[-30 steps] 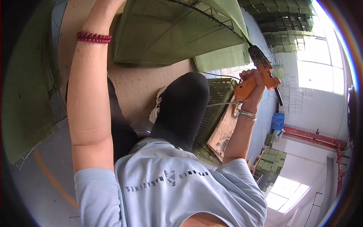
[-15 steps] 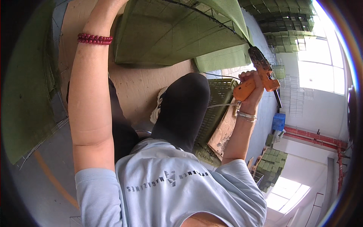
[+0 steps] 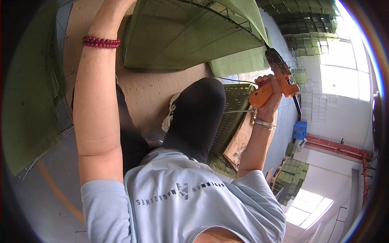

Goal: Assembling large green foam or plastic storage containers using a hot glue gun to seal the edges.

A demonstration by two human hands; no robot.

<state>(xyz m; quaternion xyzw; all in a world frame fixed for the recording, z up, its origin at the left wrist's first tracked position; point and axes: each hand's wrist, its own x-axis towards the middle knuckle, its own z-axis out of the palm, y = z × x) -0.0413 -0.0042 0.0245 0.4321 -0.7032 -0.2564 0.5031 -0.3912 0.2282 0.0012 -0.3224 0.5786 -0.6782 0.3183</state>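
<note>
My right hand [image 3: 268,91] is closed around the handle of an orange glue gun [image 3: 261,95]. Black residue crusts its front part, and a black stick pokes out of its back. The nozzle points up and left, at the near corner of a green fabric cover [image 3: 174,44] stretched over a wire frame. Along the cover's edge runs a dark, glue-like line. My left forearm [image 3: 99,101], with a dark red bead bracelet [image 3: 101,42], reaches up past the cover's left side. The left hand itself is cut off by the top of the picture.
A green perforated crate [image 3: 227,117] stands by my right knee, with a stained cardboard piece [image 3: 238,141] on it. Cardboard [image 3: 142,91] covers the floor beneath me. Green panels [image 3: 30,101] stand at the left. Further right are a blue crate [image 3: 299,130] and stacked green covers [image 3: 289,178].
Hardly anything differs. The glue gun in my right hand has shifted very slightly left, its nozzle still at the cover's corner.
</note>
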